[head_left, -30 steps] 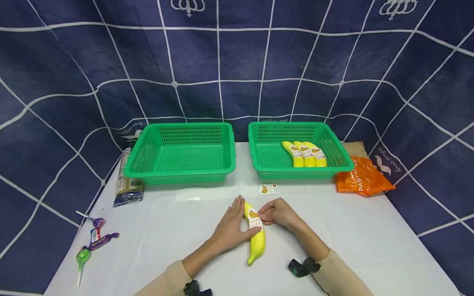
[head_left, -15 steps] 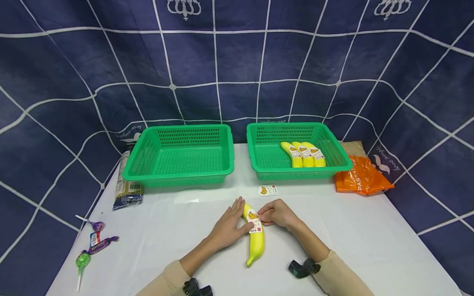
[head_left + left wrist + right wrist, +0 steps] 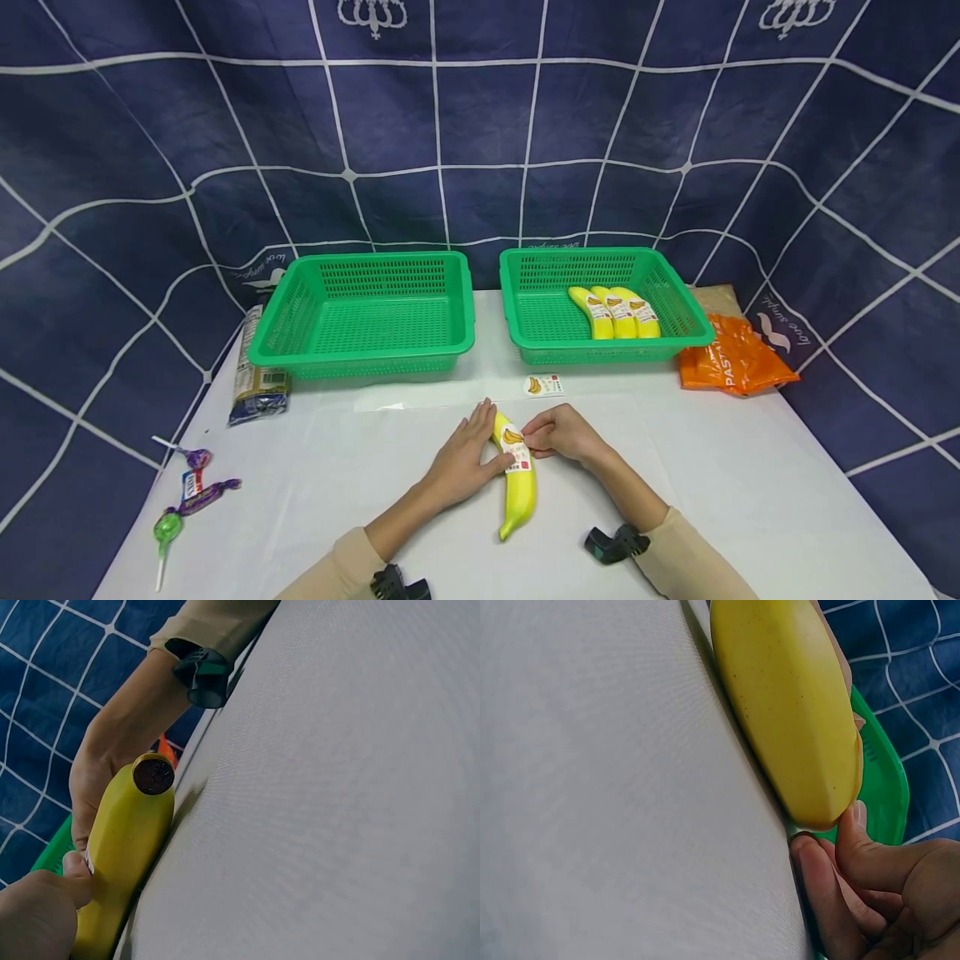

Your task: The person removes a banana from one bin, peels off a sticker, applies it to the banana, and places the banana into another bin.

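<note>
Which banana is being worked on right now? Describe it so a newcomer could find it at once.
On the white table, in front of the two green baskets, a single banana lies between the left hand and right hand. Unlike the three bananas lined up inside the right basket, it lies alone on the tabletop, and both hands touch the sticker on it.

White table (image 3: 735, 500), banana (image 3: 519, 492), two green baskets (image 3: 360, 350), sweets (image 3: 187, 492)

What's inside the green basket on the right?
Three yellow bananas lie side by side in the right green basket, each with a white label. The near wall hides a strip of the basket floor, so anything lying there cannot be seen.
</note>
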`<state>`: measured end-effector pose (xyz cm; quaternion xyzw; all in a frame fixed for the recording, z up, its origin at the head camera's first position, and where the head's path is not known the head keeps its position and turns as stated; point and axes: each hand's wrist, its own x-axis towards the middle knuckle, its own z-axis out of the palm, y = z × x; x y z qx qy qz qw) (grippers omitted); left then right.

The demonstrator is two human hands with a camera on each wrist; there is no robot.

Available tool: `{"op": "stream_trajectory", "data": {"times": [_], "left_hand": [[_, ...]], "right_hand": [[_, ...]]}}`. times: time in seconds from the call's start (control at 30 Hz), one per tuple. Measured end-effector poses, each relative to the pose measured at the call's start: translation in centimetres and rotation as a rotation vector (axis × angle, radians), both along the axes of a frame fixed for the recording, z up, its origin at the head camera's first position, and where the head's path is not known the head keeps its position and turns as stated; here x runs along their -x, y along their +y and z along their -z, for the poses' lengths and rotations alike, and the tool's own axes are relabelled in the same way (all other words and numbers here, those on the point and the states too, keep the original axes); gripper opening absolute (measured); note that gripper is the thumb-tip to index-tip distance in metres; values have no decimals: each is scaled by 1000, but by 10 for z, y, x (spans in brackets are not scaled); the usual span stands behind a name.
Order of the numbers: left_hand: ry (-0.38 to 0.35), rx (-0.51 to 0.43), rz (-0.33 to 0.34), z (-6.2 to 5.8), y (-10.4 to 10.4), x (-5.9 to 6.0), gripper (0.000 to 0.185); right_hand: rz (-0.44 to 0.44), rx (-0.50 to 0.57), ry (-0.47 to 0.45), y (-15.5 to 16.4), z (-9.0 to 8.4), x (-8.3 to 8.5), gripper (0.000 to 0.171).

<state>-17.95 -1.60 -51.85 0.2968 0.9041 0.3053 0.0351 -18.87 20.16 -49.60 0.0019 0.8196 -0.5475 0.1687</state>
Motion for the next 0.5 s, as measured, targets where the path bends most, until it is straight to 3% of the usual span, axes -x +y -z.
{"op": "stream_trajectory", "data": {"times": [0.3,0.5], "left_hand": [[12,50,6,2,-1,2,92],[2,31,-6,3,-1,3,95]], "right_hand": [[5,-4,7,0,2,1,20],[6,-8,3,-1,1,1,19]]}}
